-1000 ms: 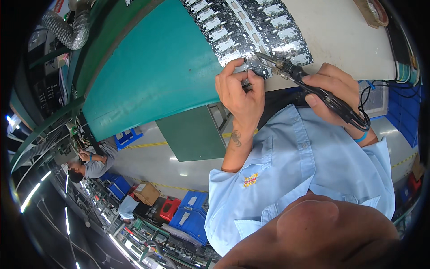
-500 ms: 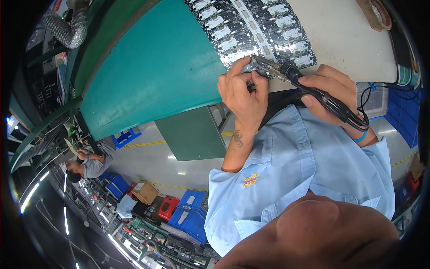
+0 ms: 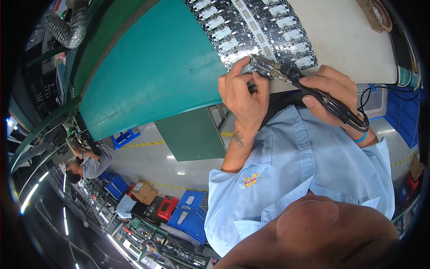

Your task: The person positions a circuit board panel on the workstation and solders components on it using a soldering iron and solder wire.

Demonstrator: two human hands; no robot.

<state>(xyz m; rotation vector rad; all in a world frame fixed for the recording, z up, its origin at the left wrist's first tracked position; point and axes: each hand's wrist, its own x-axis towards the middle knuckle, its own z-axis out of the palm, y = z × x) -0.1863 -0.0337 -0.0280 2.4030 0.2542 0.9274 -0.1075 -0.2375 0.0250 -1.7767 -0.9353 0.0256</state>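
Clearly, your right hand (image 3: 331, 87) is closed around a slim black pen-like tool with a metal double-pronged tip (image 3: 330, 105), gripped between thumb and fingers and slanted so its metal end reaches the near end of the black-and-white printed circuit board panel (image 3: 264, 29). That slant probably leaves you a view of the tip. Your left hand (image 3: 245, 94) is partly curled, its index fingertip just beside the tip and its thumb close to the panel's near edge; whether it pinches anything you cannot tell from this angle. Being so near, it perhaps steadies the work.

The panel lies flat on the bench, between a smooth teal-green mat (image 3: 152, 67) on your left and a bare off-white surface (image 3: 354, 45) on your right, presumably within easy reach of both hands. Thin black cables (image 3: 368, 105) loop by your right wrist. Beyond, a grey floor (image 3: 179, 172) with yellow lines carries blue plastic crates (image 3: 190, 219) and a brown cardboard box (image 3: 144, 193), while a grey-shirted co-worker (image 3: 96, 166) sits off to the left
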